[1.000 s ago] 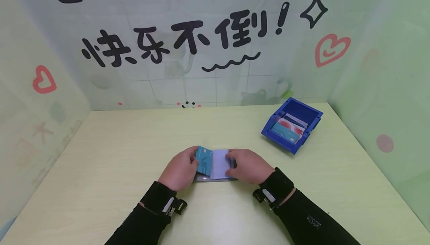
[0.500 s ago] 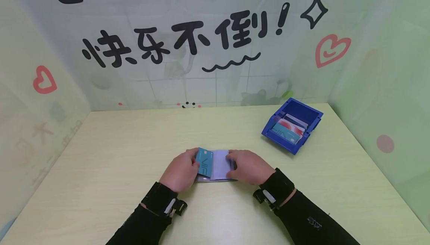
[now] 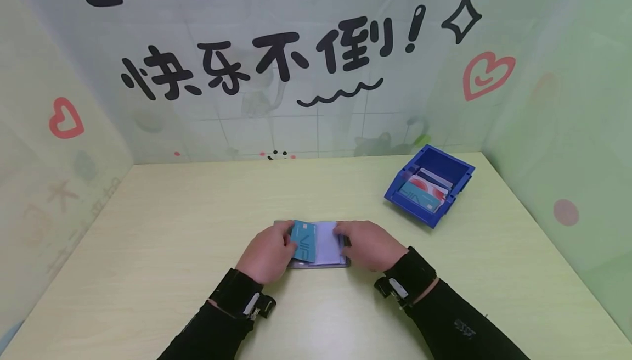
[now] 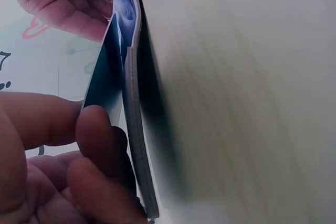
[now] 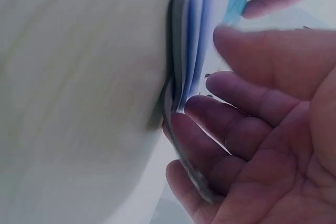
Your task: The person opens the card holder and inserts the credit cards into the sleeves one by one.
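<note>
Lowered since a second ago, the teal plastic card [image 3: 303,240] now tilts into the grey card-holder booklet [image 3: 323,264] lying open on the pale table [image 3: 148,228]. Left hand [image 3: 266,253] pinches the card; right hand [image 3: 369,245] curls its fingers on the clear sleeve pages. Judging by this, the card is being slotted in and next needs aligning with the pocket mouth.

We see a pale yellow-green table [image 3: 148,228] with a faint wood grain, enclosed on three sides by soft green panels. The back wall [image 3: 316,124] carries large black handwritten Chinese characters, a wavy underline, a star outline and red hearts [image 3: 486,73]. Light is even and soft.
</note>
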{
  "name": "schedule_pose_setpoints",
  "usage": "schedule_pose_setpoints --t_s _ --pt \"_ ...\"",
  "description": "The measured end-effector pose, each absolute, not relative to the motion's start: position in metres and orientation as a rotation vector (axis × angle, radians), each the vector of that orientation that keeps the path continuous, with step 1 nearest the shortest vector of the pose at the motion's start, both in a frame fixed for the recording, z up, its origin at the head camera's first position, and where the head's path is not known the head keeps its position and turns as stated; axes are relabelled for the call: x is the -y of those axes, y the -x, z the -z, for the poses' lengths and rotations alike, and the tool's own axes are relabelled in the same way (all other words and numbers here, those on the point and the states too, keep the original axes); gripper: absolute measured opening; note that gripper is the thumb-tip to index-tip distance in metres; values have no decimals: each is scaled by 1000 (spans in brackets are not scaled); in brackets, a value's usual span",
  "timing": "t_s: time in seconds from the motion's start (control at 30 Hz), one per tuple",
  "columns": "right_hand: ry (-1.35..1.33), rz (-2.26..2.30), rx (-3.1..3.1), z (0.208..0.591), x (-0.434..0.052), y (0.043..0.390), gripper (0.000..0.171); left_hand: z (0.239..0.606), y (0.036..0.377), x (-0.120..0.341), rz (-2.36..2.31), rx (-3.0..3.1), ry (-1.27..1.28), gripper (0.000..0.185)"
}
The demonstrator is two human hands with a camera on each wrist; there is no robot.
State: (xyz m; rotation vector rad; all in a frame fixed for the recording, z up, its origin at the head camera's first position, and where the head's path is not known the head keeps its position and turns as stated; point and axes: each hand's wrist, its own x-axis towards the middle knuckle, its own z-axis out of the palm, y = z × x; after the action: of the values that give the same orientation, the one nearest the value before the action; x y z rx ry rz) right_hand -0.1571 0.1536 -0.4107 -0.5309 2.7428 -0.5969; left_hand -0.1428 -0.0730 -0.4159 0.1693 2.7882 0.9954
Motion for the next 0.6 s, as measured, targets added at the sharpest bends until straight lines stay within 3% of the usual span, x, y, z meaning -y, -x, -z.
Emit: schedule_pose_setpoints --t_s 0.6 --pt "565 546 -2761 409 -154 157 44 415 144 72 -961 -2830 -170 46"
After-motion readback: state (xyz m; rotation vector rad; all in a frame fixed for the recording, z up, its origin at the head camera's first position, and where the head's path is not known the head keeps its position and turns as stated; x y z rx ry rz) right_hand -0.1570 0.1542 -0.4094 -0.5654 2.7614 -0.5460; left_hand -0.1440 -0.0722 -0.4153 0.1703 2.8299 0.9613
